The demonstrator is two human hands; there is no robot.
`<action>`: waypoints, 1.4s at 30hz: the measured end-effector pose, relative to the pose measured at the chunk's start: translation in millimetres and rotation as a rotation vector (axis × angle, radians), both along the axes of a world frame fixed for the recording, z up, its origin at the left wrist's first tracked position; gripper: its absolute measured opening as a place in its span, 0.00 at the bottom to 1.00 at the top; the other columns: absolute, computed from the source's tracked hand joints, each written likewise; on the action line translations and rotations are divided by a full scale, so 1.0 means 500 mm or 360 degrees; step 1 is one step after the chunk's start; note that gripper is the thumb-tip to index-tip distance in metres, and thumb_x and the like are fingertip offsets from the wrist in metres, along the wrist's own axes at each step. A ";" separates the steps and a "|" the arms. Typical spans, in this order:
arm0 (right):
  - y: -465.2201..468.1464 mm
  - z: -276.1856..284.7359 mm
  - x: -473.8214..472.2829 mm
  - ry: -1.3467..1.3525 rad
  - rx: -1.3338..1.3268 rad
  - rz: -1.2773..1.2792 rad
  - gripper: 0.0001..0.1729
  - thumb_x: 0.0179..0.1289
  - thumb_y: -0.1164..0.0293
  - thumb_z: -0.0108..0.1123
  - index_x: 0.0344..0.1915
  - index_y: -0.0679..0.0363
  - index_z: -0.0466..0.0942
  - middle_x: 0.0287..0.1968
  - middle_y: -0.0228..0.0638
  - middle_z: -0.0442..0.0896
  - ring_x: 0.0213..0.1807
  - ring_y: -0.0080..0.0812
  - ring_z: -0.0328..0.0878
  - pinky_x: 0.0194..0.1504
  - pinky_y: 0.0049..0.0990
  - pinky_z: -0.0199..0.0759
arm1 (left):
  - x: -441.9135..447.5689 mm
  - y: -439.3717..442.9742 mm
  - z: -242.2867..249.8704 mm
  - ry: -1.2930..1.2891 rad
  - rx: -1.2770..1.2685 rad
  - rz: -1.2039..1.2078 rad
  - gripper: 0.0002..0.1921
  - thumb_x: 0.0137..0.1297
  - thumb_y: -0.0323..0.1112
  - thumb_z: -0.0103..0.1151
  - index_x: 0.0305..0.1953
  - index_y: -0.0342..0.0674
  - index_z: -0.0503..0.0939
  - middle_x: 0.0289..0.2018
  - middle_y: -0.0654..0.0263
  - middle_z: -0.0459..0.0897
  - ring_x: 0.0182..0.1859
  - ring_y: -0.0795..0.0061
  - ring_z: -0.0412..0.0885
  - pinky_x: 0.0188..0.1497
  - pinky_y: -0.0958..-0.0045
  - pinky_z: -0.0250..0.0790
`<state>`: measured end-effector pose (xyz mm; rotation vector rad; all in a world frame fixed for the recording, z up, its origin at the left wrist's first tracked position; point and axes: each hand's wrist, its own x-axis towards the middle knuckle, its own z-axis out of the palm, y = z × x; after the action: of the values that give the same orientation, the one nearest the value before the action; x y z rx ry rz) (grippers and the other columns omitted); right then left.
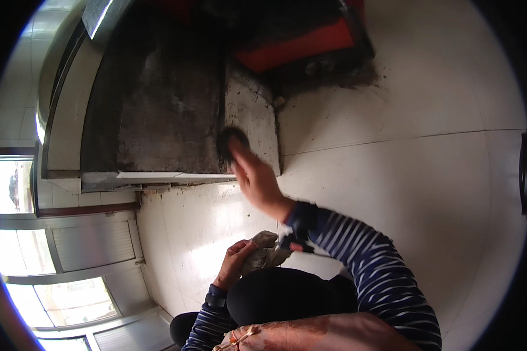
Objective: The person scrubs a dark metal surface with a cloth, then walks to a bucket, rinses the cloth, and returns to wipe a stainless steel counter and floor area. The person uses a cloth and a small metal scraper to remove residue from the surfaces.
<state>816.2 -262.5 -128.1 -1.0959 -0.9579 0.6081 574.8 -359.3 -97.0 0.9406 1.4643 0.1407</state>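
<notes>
My right hand (260, 180) holds a dark, round scrubbing pad (233, 142), blurred, against the edge of a soot-stained slab (171, 114), where its dark top meets a pale, speckled side. The pad's exact kind cannot be told. Low in the picture, my left hand (235, 263) grips a crumpled grey-brown cloth (263, 252) above my dark-clad knee. Both sleeves are striped, with dark bands at the wrists.
A black and red object (298, 46) stands beyond the slab, with dark grime at its base. Pale floor tiles (399, 175) lie to the right. Windows and ribbed panels (94, 246) line the left. A large curved, pale rim (52, 74) shows at upper left.
</notes>
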 end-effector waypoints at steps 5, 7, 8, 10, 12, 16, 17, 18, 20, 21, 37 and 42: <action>-0.002 -0.060 0.018 -0.0058 -0.0281 -0.0134 0.26 0.77 0.71 0.57 0.71 0.62 0.71 0.59 0.57 0.84 0.56 0.54 0.85 0.57 0.42 0.82 | 0.006 -0.010 0.000 -0.0057 -0.0076 0.0140 0.10 0.79 0.38 0.61 0.46 0.38 0.85 0.41 0.70 0.88 0.42 0.81 0.84 0.49 0.77 0.79; 0.015 -0.086 0.042 0.0089 -0.0365 -0.0243 0.20 0.79 0.66 0.54 0.63 0.65 0.75 0.30 0.56 0.86 0.28 0.54 0.85 0.35 0.50 0.79 | 0.006 -0.013 0.003 -0.0015 -0.0043 0.0137 0.10 0.79 0.38 0.62 0.45 0.38 0.86 0.40 0.70 0.88 0.42 0.82 0.84 0.49 0.77 0.78; 0.007 -0.101 0.032 0.0021 -0.0453 -0.0177 0.21 0.79 0.66 0.54 0.65 0.65 0.75 0.35 0.57 0.87 0.33 0.55 0.86 0.38 0.48 0.80 | 0.006 -0.013 0.004 -0.0038 -0.0018 0.0133 0.10 0.79 0.38 0.62 0.45 0.38 0.86 0.41 0.70 0.88 0.42 0.82 0.84 0.48 0.77 0.78; -0.005 -0.136 0.000 -0.0018 -0.0514 -0.0175 0.23 0.79 0.67 0.55 0.69 0.63 0.73 0.46 0.56 0.87 0.44 0.54 0.87 0.46 0.44 0.81 | 0.003 -0.009 0.004 -0.0095 0.0021 0.0103 0.10 0.79 0.39 0.62 0.45 0.38 0.86 0.41 0.69 0.88 0.42 0.82 0.84 0.48 0.78 0.78; -0.040 -0.165 -0.047 0.0090 -0.0548 -0.0052 0.26 0.79 0.69 0.56 0.73 0.58 0.72 0.58 0.54 0.85 0.58 0.52 0.85 0.58 0.40 0.79 | 0.002 -0.004 0.002 -0.0102 0.0061 0.0095 0.11 0.79 0.39 0.62 0.46 0.38 0.86 0.41 0.69 0.88 0.42 0.82 0.84 0.47 0.78 0.78; -0.041 -0.206 -0.054 0.0173 -0.0695 0.0062 0.24 0.79 0.67 0.57 0.70 0.62 0.73 0.56 0.57 0.85 0.53 0.58 0.85 0.53 0.44 0.81 | 0.011 0.000 0.004 0.0007 -0.0091 0.0096 0.11 0.79 0.40 0.61 0.47 0.37 0.85 0.40 0.69 0.88 0.42 0.82 0.84 0.47 0.78 0.78; -0.032 -0.206 -0.044 0.0055 -0.0586 -0.0157 0.24 0.79 0.64 0.55 0.67 0.65 0.75 0.46 0.57 0.88 0.46 0.57 0.87 0.46 0.42 0.82 | 0.015 -0.001 0.006 -0.0029 -0.0084 0.0081 0.12 0.79 0.40 0.61 0.47 0.37 0.85 0.40 0.69 0.88 0.41 0.82 0.84 0.47 0.78 0.78; -0.026 -0.206 -0.029 0.0122 -0.0706 -0.0046 0.24 0.79 0.63 0.55 0.66 0.65 0.76 0.42 0.57 0.88 0.42 0.56 0.88 0.43 0.41 0.82 | 0.018 -0.001 0.009 -0.0054 -0.0082 0.0077 0.12 0.79 0.40 0.61 0.47 0.37 0.85 0.40 0.69 0.88 0.41 0.82 0.84 0.46 0.78 0.78; -0.017 -0.192 -0.011 0.0230 -0.0620 -0.0066 0.23 0.79 0.65 0.55 0.65 0.65 0.77 0.32 0.55 0.88 0.32 0.53 0.88 0.35 0.40 0.79 | 0.024 0.004 0.015 -0.0075 -0.0059 0.0058 0.11 0.80 0.40 0.61 0.47 0.38 0.85 0.40 0.69 0.88 0.41 0.82 0.84 0.46 0.78 0.78; -0.014 -0.181 -0.008 0.0244 -0.0526 -0.0073 0.23 0.78 0.66 0.57 0.67 0.65 0.76 0.40 0.56 0.89 0.40 0.53 0.89 0.41 0.40 0.82 | 0.026 0.006 0.016 -0.0079 -0.0047 0.0066 0.11 0.80 0.40 0.60 0.47 0.38 0.84 0.40 0.69 0.88 0.41 0.81 0.84 0.46 0.77 0.79; -0.062 -0.206 -0.042 0.0079 -0.0871 -0.0271 0.21 0.77 0.65 0.60 0.63 0.62 0.80 0.32 0.52 0.86 0.32 0.48 0.85 0.36 0.41 0.77 | 0.017 0.008 -0.014 -0.0026 -0.0115 0.0085 0.10 0.80 0.39 0.60 0.46 0.40 0.84 0.40 0.68 0.88 0.40 0.78 0.86 0.45 0.75 0.81; -0.082 -0.173 -0.068 0.0264 -0.0225 0.0078 0.23 0.78 0.72 0.59 0.69 0.60 0.75 0.54 0.54 0.87 0.54 0.53 0.87 0.53 0.36 0.80 | 0.023 -0.003 -0.024 -0.0041 -0.0202 0.0188 0.10 0.79 0.39 0.61 0.46 0.40 0.84 0.39 0.67 0.88 0.38 0.78 0.86 0.43 0.74 0.81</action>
<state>782.4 -303.6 -214.8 -1.1305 -0.8090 0.8041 586.3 -360.7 -108.9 0.7474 1.4878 0.1443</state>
